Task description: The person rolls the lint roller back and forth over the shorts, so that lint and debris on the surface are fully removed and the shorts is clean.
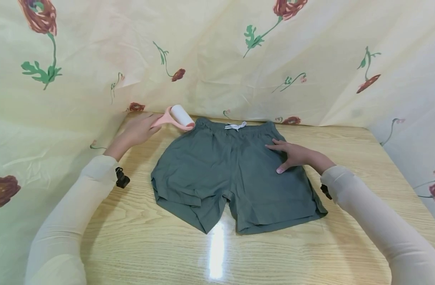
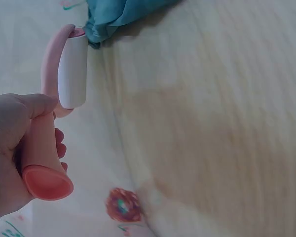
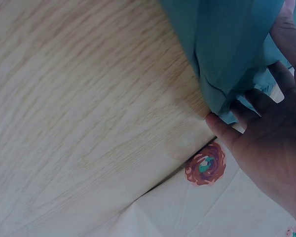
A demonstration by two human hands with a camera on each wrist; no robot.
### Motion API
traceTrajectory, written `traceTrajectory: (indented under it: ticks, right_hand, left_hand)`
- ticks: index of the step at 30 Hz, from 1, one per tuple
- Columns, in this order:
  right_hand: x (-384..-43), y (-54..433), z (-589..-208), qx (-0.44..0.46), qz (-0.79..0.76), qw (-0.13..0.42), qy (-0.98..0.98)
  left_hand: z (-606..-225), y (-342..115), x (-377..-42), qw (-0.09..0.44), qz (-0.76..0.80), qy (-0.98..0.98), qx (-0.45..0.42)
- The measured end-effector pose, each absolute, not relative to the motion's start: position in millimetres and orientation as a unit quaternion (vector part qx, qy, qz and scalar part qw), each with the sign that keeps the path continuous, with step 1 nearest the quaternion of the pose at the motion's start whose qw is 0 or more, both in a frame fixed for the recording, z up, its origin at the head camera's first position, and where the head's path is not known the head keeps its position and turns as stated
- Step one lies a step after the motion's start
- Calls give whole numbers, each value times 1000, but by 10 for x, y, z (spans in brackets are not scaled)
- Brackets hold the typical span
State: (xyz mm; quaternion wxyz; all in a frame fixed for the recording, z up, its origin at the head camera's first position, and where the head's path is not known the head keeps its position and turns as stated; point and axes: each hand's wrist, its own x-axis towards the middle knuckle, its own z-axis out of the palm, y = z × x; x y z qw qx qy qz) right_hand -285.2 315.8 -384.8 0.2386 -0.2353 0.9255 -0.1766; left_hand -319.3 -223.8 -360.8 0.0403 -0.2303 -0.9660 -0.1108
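Observation:
Dark green shorts [image 1: 217,170] with a white drawstring [image 1: 236,126] lie spread on the wooden table, waistband toward the back; the hem on the left is partly folded. My left hand [image 1: 140,128] grips the pink handle of a lint roller [image 1: 182,115]. In the head view its white roll is beside the left corner of the waistband, and the pink frame overlaps the edge of the cloth. The left wrist view shows fingers wrapped round the handle [image 2: 42,148]. My right hand [image 1: 292,154] has its fingers spread over the right side of the shorts, fingertips at the cloth [image 3: 232,64].
A cream sheet [image 1: 217,59] printed with red flowers hangs behind the table and along its sides. The wooden table top [image 1: 160,253] shows a bright streak of reflected light in front of the shorts. A small black device [image 1: 122,178] is strapped at the left wrist.

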Motion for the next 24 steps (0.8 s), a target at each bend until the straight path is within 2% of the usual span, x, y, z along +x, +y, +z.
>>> traceTrajectory:
  ticks: [7,14,24]
  right_hand:
    - [-2846,3160,-3851,-233,-177,237,927]
    - [-2841,3171,-3870,-233,-178,234,927]
    - [-2840,3169,-3849,-237,-169,229,929]
  left_hand:
    - [-3459,-2070,-3175,65,-108,-971,-202]
    - [-3313,-1894,-3194,77,-138,-964,-213]
    - [-3247,-1381,-3177,46,-176,-945,-272]
